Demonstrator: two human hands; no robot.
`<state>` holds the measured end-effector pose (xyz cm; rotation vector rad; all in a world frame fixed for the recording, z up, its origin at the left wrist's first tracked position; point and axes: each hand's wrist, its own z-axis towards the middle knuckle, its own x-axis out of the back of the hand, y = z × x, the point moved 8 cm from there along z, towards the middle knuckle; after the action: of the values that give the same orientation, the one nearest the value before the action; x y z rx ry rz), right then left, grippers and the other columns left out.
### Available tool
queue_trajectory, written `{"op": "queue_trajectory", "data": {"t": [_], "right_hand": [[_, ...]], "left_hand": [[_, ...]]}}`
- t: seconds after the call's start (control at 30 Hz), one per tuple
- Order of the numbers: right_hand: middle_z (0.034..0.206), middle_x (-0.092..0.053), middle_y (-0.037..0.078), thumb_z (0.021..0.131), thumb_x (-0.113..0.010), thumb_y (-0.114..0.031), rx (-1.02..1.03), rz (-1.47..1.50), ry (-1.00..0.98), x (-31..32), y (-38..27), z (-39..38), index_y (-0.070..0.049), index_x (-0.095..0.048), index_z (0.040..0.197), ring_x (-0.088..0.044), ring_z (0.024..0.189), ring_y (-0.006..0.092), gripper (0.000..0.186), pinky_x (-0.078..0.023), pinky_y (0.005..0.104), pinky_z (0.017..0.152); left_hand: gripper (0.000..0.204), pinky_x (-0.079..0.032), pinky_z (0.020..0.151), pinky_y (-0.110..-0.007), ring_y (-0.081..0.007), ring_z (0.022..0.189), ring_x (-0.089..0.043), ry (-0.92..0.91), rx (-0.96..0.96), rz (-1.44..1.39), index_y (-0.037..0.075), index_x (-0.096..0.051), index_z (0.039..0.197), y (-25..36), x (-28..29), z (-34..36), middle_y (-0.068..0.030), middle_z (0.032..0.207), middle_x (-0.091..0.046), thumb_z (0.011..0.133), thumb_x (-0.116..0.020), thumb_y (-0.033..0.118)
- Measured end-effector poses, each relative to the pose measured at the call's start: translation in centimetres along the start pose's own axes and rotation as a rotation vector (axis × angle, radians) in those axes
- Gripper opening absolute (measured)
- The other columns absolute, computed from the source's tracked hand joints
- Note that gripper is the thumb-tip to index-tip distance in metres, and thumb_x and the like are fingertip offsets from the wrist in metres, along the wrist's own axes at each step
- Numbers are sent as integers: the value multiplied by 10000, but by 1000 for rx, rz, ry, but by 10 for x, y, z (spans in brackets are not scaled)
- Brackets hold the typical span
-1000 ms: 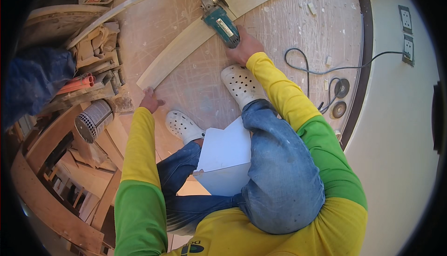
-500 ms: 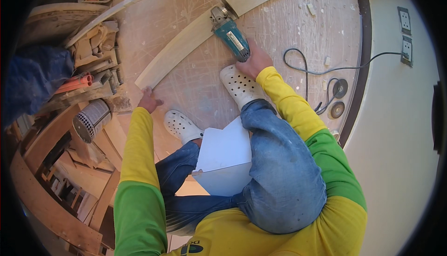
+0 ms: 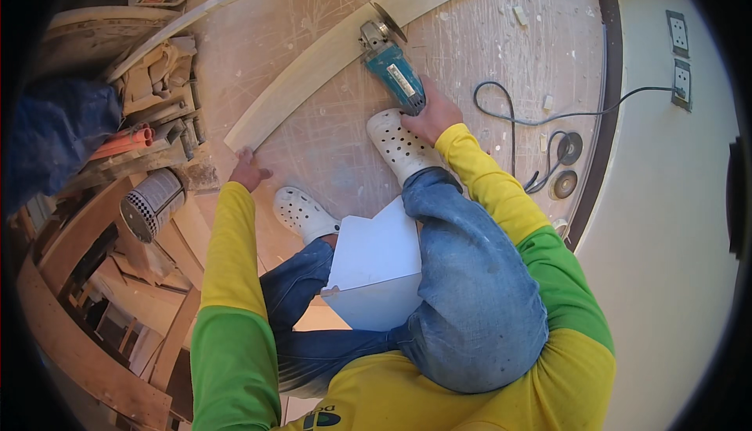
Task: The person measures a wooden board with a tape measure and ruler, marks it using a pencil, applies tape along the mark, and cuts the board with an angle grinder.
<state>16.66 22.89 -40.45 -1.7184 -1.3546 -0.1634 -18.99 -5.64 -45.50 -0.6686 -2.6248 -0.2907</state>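
Observation:
My right hand point(image 3: 435, 114) is closed round the rear body of a teal angle grinder point(image 3: 396, 74). The grinder's thin disc point(image 3: 389, 22) stands on edge over a long curved wooden strip point(image 3: 309, 73); whether it touches the wood I cannot tell. That pale strip lies on the scuffed floor, arching from the left up to the far right. At its near left end, the fingers of my left hand point(image 3: 247, 170) grip the wood, thumb out to the side. White clogs point(image 3: 403, 145) are on my feet, close to both hands.
The grinder's dark cord point(image 3: 576, 117) loops to a wall outlet point(image 3: 682, 84) at right. Two round discs point(image 3: 565, 184) lie by the wall. Leftward are a can point(image 3: 153, 204), stacked wood scraps point(image 3: 160, 78), a blue sheet point(image 3: 66, 129) and curved wooden frames point(image 3: 86, 360).
My right hand has drawn the grinder slightly to the right and nearer me along the strip. My left hand stays at the strip's end.

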Motion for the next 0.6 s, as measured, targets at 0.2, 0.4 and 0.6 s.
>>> {"op": "queue_trajectory", "data": {"t": [0.2,0.4,0.6], "right_hand": [[1083,-637,235,685,-712,-321,-13,11,-18,0,1,-2,-134,-403,1343,-610,1010,416,750,-490,462,870],[1090,-633,248,690,-691,-304,-43,-4,-43,2,-10,7,-142,-375,1375,-606,1020,426,772,-486,446,887],[1087,-631,257,705,-665,-319,-50,-15,-57,4,-21,17,-159,-369,1375,-607,1013,433,749,-486,456,886]], "left_hand": [[1113,-95,1176,-313,-327,1470,-11,14,9,12,-78,-84,1477,-3,1,0,-321,1538,-51,688,-791,265],[1111,-98,1177,-315,-326,1470,-10,7,-4,26,-72,-84,1479,-2,1,-2,-318,1540,-49,692,-790,271],[1106,-96,1177,-313,-323,1470,-14,3,3,13,-71,-90,1479,1,1,-3,-313,1542,-45,692,-789,266]]}}
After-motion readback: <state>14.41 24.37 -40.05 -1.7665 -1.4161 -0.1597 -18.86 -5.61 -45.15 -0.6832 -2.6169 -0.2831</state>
